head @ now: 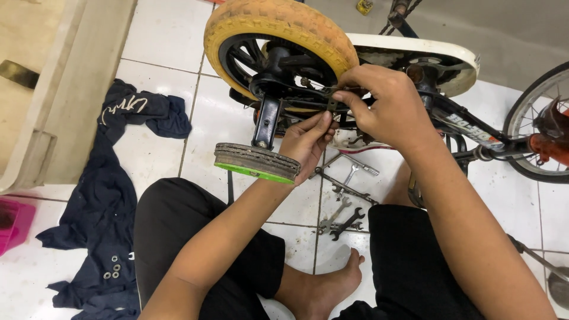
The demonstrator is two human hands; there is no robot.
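A small bicycle lies on its side on the white tiled floor, its yellow-tyred rear wheel (pixel 278 29) at the top centre. A training wheel (pixel 256 161) with a green rim hangs on a black bracket (pixel 265 121) below the hub. My right hand (pixel 385 101) pinches a small metal part at the rear axle. My left hand (pixel 308 142) reaches up from below, fingertips touching the frame just under that spot. What sits between the fingers is too small to tell.
Several spanners (pixel 344 222) lie on the tiles between my knees. A dark blue cloth (pixel 112 178) with a few washers (pixel 112 269) on it spreads at left. White chain guard (pixel 427 53) and front wheel (pixel 536 124) at right. Beige cabinet (pixel 47 83) at far left.
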